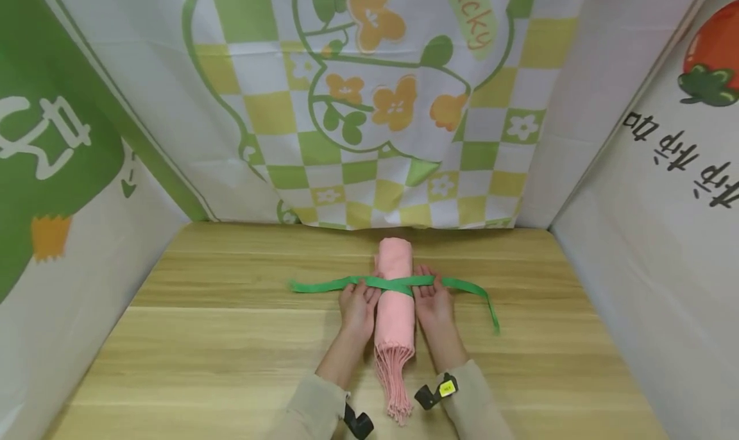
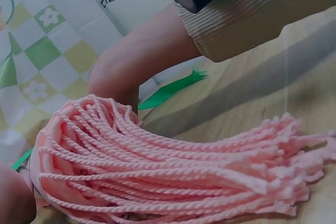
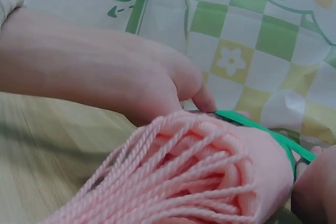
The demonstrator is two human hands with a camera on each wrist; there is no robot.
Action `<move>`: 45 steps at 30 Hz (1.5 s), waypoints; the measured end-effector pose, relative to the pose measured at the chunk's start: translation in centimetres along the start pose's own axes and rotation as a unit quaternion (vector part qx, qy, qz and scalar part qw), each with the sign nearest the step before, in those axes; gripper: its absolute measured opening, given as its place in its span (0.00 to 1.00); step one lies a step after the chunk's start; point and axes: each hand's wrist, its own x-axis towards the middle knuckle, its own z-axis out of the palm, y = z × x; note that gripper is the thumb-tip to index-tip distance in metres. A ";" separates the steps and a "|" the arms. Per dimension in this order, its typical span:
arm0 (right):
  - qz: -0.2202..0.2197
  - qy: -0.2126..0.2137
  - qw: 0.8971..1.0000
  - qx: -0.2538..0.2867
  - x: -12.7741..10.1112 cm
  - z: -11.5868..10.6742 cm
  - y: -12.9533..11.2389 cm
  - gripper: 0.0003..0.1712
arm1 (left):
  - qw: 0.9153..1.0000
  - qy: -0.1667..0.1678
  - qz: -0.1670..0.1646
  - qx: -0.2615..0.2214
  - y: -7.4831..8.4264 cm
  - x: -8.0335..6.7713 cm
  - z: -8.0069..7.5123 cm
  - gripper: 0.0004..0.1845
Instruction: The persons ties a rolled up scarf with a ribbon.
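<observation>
A pink rolled scarf (image 1: 395,321) lies lengthwise on the wooden table, its twisted fringe (image 1: 395,382) toward the person. A green ribbon (image 1: 398,285) goes around the roll's middle and crosses on top, with one end out to each side. To the left of the roll, my left hand (image 1: 358,306) pinches the ribbon between thumb and fingers. On the other side my right hand (image 1: 434,304) pinches the ribbon close to the roll. Fringe strands (image 2: 173,166) fill the left wrist view, and the roll's fringed end (image 3: 210,166) hides part of the hands in the right wrist view.
The wooden table (image 1: 231,350) extends on both sides of the roll. Behind it hangs a checkered printed curtain (image 1: 398,138). White printed side panels (image 1: 652,235) stand at the left and right. Small black wrist cameras (image 1: 359,425) sit on both sleeves.
</observation>
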 end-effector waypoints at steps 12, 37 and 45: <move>0.019 -0.015 0.999 0.047 0.0 -0.2 0.3 0.29 | 0.999 -0.022 -0.018 -0.047 0.9 -0.2 -0.4 0.24; 0.017 -0.088 0.993 -0.078 -0.1 -1.0 -0.7 0.18 | 0.993 -0.085 -0.061 0.058 1.7 0.7 -1.9 0.20; -0.010 -0.129 0.979 -0.155 0.7 -0.4 -2.6 0.20 | 0.976 -0.129 -0.046 0.170 2.2 2.1 -0.1 0.19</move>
